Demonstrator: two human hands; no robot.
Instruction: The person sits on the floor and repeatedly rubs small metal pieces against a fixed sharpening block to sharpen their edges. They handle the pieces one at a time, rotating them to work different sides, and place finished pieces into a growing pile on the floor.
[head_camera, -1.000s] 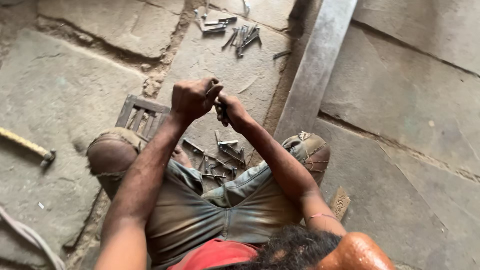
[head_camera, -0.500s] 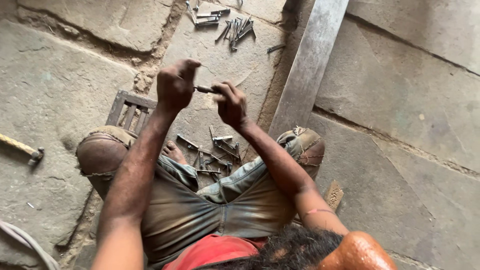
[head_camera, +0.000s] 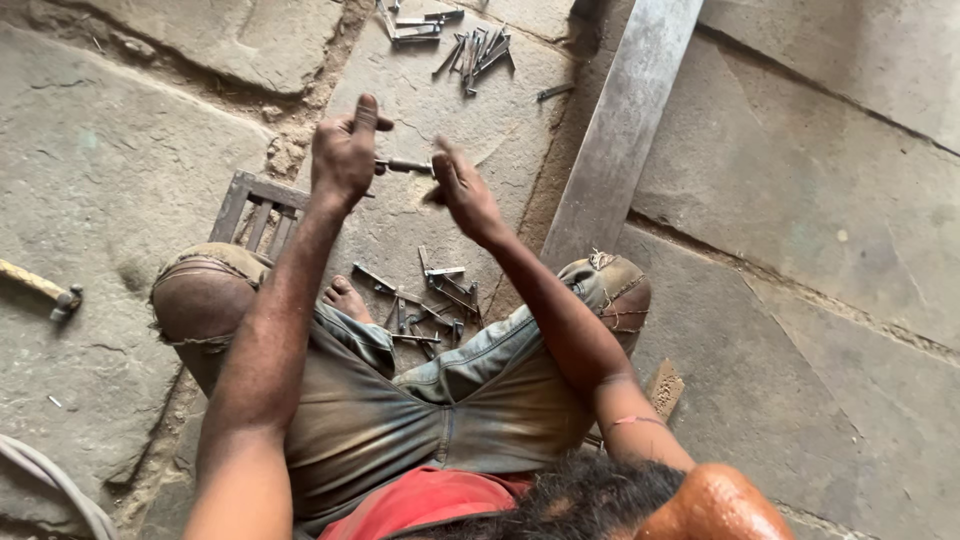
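- My left hand (head_camera: 345, 150) is raised over the stone floor (head_camera: 110, 170), fingers curled shut around one end of a short dark metal piece (head_camera: 405, 165), thumb sticking up.
- My right hand (head_camera: 462, 190) meets the other end of that metal piece; its fingers are half bent against it, but I cannot tell whether they clamp it or only touch it.
- The metal piece lies level between both hands, above the floor slab and just beyond my knees.
- Near me, between my legs, a heap of similar small metal parts (head_camera: 425, 305) lies scattered on the floor, just right of my bare foot (head_camera: 348, 297).
- At the far edge, a second pile of metal parts (head_camera: 470, 45) lies on the same slab, well apart from my hands.
- Left of my left forearm, a small dark slatted frame (head_camera: 258, 205) lies flat, partly hidden by my knee.
- At the far left, a hammer (head_camera: 45, 290) with a pale wooden handle rests on the stone.
- To the right, a long flat grey metal bar (head_camera: 625, 120) runs from beside my right knee away to the far edge.
- I sit in worn, dusty denim shorts (head_camera: 440, 400).
- I see no packages, labels or signs.
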